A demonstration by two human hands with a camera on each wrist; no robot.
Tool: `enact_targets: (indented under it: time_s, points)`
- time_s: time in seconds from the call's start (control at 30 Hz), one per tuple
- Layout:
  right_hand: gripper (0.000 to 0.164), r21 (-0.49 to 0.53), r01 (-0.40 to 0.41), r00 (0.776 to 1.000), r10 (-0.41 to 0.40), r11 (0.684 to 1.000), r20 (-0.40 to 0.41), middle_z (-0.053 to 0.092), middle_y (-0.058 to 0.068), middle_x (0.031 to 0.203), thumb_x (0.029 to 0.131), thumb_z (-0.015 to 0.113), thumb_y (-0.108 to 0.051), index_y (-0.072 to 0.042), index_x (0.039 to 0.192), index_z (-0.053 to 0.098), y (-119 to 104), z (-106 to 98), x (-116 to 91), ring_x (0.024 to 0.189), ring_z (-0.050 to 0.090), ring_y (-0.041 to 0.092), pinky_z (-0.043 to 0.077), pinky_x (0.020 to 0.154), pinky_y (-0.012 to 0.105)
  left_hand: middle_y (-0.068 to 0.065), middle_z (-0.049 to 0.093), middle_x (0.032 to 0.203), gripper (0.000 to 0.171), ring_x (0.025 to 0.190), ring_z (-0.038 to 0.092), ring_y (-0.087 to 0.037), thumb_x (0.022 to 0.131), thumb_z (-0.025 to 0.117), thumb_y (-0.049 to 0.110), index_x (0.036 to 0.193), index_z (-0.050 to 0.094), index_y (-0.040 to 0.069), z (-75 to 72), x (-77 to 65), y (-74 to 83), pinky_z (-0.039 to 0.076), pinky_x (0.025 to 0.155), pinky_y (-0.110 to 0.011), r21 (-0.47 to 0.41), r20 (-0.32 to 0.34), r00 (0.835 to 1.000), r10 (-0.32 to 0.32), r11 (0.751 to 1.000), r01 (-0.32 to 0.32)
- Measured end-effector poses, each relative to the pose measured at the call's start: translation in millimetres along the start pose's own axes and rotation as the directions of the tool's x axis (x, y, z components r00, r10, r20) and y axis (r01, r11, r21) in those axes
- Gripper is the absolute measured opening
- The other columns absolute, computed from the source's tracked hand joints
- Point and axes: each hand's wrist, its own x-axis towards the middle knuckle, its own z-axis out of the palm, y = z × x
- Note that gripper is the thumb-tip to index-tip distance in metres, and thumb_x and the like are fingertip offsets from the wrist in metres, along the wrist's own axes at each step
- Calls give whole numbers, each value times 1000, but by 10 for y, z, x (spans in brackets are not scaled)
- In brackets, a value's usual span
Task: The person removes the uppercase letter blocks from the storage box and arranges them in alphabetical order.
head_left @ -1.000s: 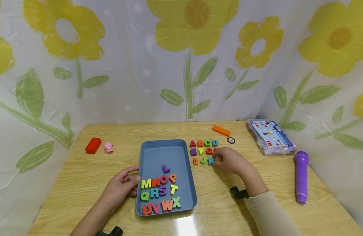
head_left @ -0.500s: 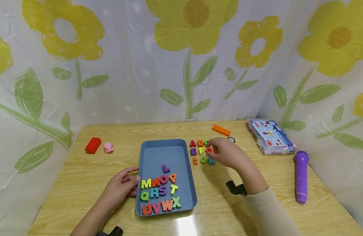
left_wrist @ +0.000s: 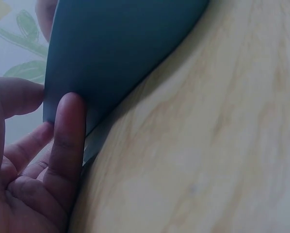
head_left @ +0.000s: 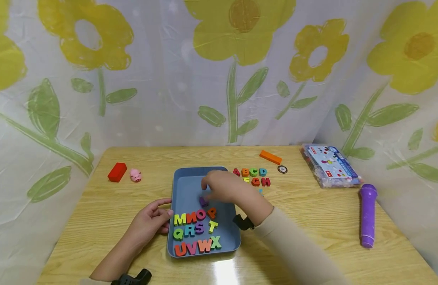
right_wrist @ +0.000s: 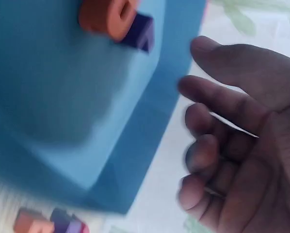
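My left hand (head_left: 151, 219) grips the left wall of a blue-grey tray (head_left: 172, 186); the left wrist view has the thumb at the rim and a finger (left_wrist: 70, 131) against the outer wall. Over the tray's middle reaches my right hand (head_left: 222, 186), its fingertips close by a purple letter L (head_left: 203, 202). In the right wrist view that hand (right_wrist: 232, 131) has loosely bent fingers with nothing between them. Several coloured letters lie in rows below the L, among them a yellow M (head_left: 179, 219), an orange P (head_left: 212, 213) and a yellow T (head_left: 212, 226).
Right of the tray stand more letters, including a green C (head_left: 253, 172) and red H (head_left: 265, 182), partly hidden by my right arm. Around them are an orange block (head_left: 270, 157), round chip (head_left: 282, 169), plastic box (head_left: 331, 164), purple microphone (head_left: 368, 215), red block (head_left: 117, 172) and pink pig (head_left: 135, 175).
My right hand has left the blue K in the letter rows and moved left over the tray, beside the L. My left hand stays at the tray's wall. The view has shifted slightly.
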Motion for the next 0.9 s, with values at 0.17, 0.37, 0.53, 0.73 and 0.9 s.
enact_targets:
  time_s: [0.17,0.37,0.53,0.73,0.9]
  points:
    - [10,-34,-9,997,11,999,74,72,-6,95,100,82,-28,-18,98,79,-75,148,98,83,62,12,56,78,29,-10,76,102,52,82,73,-22,107,72,19,156,56,9,24,20,7,65,73,-30,5,12,1000,2,1000,-2]
    - [20,-74,2,997,4,997,74,64,-7,81,103,78,-25,-21,85,70,-108,221,134,74,59,12,48,66,25,-9,76,104,54,82,72,-21,108,71,21,157,54,9,15,31,-12,65,72,-31,31,2,1000,-5,1000,5]
    - [20,-72,3,998,2,997,63,64,-7,82,104,75,-21,-21,84,70,-97,236,160,73,58,12,47,63,25,-10,77,108,56,83,72,-21,108,71,22,159,52,9,2,29,-24,65,73,-31,31,8,1000,-11,999,11]
    - [7,-6,39,997,-40,999,-71,71,-4,99,103,75,-18,-18,98,79,39,2,-78,86,61,13,55,76,28,-9,76,104,57,83,71,-21,108,70,22,160,51,8,1,30,-32,65,73,-30,29,10,1000,-15,999,14]
    - [3,77,-10,973,27,997,-230,72,-1,102,101,78,-13,-13,104,79,500,-251,-598,93,64,18,59,86,36,-9,75,103,55,84,71,-21,108,71,21,159,53,10,-4,31,-32,65,73,-31,26,9,1000,-14,1000,13]
